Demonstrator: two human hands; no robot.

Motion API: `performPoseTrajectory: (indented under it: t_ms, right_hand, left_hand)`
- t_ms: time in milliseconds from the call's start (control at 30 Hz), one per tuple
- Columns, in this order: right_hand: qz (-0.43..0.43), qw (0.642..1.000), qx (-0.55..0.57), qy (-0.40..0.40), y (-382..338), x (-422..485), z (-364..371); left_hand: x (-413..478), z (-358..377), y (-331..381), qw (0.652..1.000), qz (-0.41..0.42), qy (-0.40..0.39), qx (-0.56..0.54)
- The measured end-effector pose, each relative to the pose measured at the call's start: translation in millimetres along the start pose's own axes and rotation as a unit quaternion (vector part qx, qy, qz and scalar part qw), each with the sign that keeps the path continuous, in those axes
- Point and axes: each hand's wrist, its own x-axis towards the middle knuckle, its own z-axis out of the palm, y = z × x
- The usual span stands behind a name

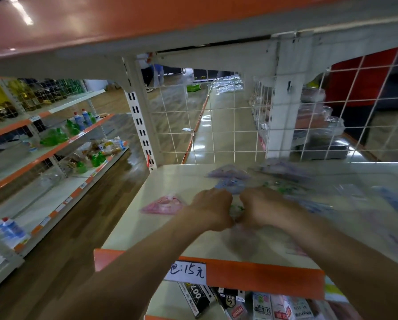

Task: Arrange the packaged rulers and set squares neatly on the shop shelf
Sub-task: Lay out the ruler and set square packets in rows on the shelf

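The clear packet [237,207] sits low over the middle of the shelf [165,181], caught between the two hands. The left hand [213,209] and right hand [260,207] are knuckle to knuckle, fingers curled under. Each grip is closed on an edge of the packet, though motion blur hides the fingertips. Green print shows through its wrapping in the gap between the hands; its shape cannot be made out.

The cream shelf carries more wrapped stationery, lying flat and loosely scattered. A pink set square [162,205] lies alone just left of the left hand. A blue set square [230,185] and a purple set square [229,174] overlap just behind the hands. Blurred packets [355,197] in pale blue and violet spread to the right, too smeared to tell rulers from squares.

A wire mesh panel [216,125] closes the back of the shelf. An upper shelf [124,31] hangs close overhead. The orange front strip [251,273] bears a handwritten price label [186,272] reading 15元, partly covered by the left forearm. Beneath it, black boxes [195,296] and white cartons [262,306] stand crowded on the lower tier. Across the wooden floor [62,257] on the left, other racks hold green bottles [55,136] and blue bottles [82,117].
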Motion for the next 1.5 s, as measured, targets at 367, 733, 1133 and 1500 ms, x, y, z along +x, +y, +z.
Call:
performPoseTrajectory:
  t_ms: [367, 733, 1133, 1500]
  right_hand:
    - [-0.009, 0.997, 0.065, -0.037, 8.0, 4.5, -0.4]
    - [-0.035, 0.978, 0.131, 0.16, 16.4, -8.6, 15.5]
    - [-0.039, 0.983, 0.07, 0.166, 28.7, 35.2, -6.7]
    - [-0.082, 0.981, 0.105, 0.14, 27.2, 20.1, 8.9]
  left_hand:
    - [12.8, 2.8, -10.5, 0.997, -0.009, -0.036, -0.06]
    - [2.2, 9.6, -12.6, 0.992, -0.022, 0.117, -0.05]
    - [32.0, -35.2, -64.4, 0.976, -0.089, 0.136, -0.144]
    - [8.8, -23.2, -55.2, 0.987, 0.005, 0.018, -0.158]
